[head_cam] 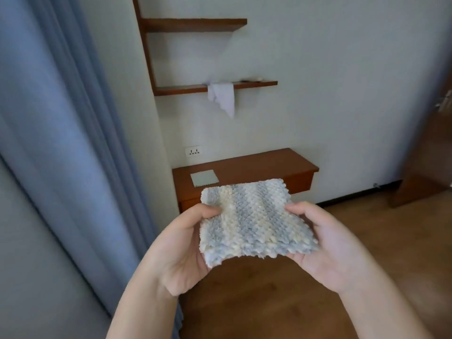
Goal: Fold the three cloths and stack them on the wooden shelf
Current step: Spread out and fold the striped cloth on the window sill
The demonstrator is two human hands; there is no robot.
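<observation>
Blue curtain (61, 118) left; white wall (342, 94); wooden floor (269, 302); wall-hung desk (256, 165); possibly door (425, 155) right, blurred.

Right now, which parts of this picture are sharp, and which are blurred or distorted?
Head view: the knitted cloth, left hand and right hand are sharp; the door at the right edge is smeared; the wide lens makes the curtain and shelf upright lean; the light is soft, without glare.

The lower wooden shelf (178, 89) shows bare wood at its left end. A white cloth (223, 96) hangs over its front edge in the middle. Small blurry things (255, 79) lie near its right end. Another shelf (195, 25) sits above it, a wooden desk (256, 165) sticks out below it, and a blue curtain (61, 113) hangs to its left.
</observation>
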